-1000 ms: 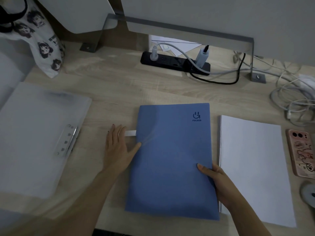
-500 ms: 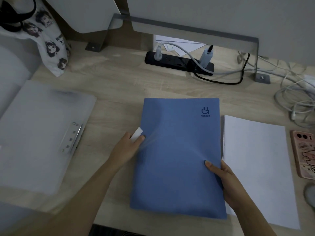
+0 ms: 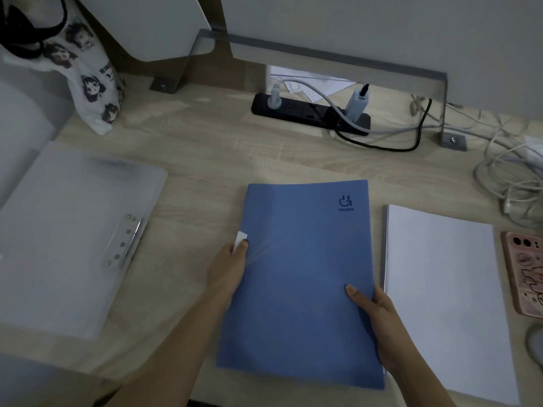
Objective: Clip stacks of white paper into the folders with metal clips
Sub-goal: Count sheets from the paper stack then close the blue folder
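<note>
Left hand: the left hand comes in from the near side and pinches the left edge of the blue folder. The thumb lies on top, and the other fingers are hidden.
Right hand: the right hand grips the right edge of the blue folder, low down. The thumb is flat on the cover and the fingers curl round the edge.
Arms: both bare arms reach up from the near edge, one on each side of the folder.
Blue folder: it is shut and lies in the middle of the worktop, with a small dark logo at its far right corner.
White slip: a little white slip sticks out at the folder's left edge and touches the left thumb.
Paper: a stack of white paper lies flat just to the right of the blue folder, with a thin gap between them.
Open folder: a pale folder lies open on the left, well apart from the blue one. Its metal clip sits near its right edge.
Worktop: it is light wood, and the light is dim.
Far side: a black power strip with plugs lies under a grey metal frame. A cloth bag with cartoon faces hangs at the far left.
Right side: a heap of white cables lies far right, and a phone in a pink case lies just right of the paper.
Edges: the blue folder's near end sits close to the worktop's near edge.
Open room: bare wood shows between the two folders, and between the blue folder and the power strip.
</note>
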A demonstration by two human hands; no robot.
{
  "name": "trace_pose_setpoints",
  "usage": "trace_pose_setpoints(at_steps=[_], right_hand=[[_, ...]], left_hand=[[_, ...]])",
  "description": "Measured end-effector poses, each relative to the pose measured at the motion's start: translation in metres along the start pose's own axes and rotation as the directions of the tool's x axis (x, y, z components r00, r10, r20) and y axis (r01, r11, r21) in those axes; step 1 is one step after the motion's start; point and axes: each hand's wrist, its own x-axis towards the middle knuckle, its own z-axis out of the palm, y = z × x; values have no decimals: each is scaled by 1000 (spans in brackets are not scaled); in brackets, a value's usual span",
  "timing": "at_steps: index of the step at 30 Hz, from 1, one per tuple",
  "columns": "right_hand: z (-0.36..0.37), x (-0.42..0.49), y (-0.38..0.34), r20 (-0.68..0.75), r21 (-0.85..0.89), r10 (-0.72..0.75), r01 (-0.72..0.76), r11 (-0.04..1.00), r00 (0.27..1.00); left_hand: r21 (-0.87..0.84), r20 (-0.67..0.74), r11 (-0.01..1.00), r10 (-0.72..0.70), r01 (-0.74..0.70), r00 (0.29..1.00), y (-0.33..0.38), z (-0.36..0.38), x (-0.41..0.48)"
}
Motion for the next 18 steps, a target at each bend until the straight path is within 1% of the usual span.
trace_pose_setpoints(at_steps=[1, 3, 6, 8, 12, 14, 16, 18], right_hand=[[2, 0, 1, 8, 9, -3, 3, 1000, 1000], [5, 0, 3, 12, 16, -12, 11, 1000, 1000], [12, 4, 5, 3, 22, -13, 13, 1000, 1000], [18, 9, 7, -4, 17, -7, 7, 1000, 1000], [41, 22, 7, 17, 7, -12, 11, 1000, 1000], [59, 32, 4, 45, 23, -13, 12, 1000, 999], [78, 45, 0, 77, 63, -26, 22, 998, 997], [96, 56, -3, 110, 103, -33, 22, 994, 993]], left_hand=[[-47, 5, 999, -26, 26, 1000, -2, 2, 0], [-89, -1, 996, -29, 29, 1000, -3, 4, -1], [-65, -29, 997, -31, 30, 999, 1, -1, 2], [-28, -54, 1000, -3, 2, 999, 3, -7, 6], [93, -134, 991, 105, -93, 985, 15, -26, 17], [128, -166, 976, 195, -175, 967, 21, -39, 25], [152, -176, 943, 320, -296, 931, 24, -53, 33], [230, -160, 910, 385, -345, 909, 26, -64, 35]])
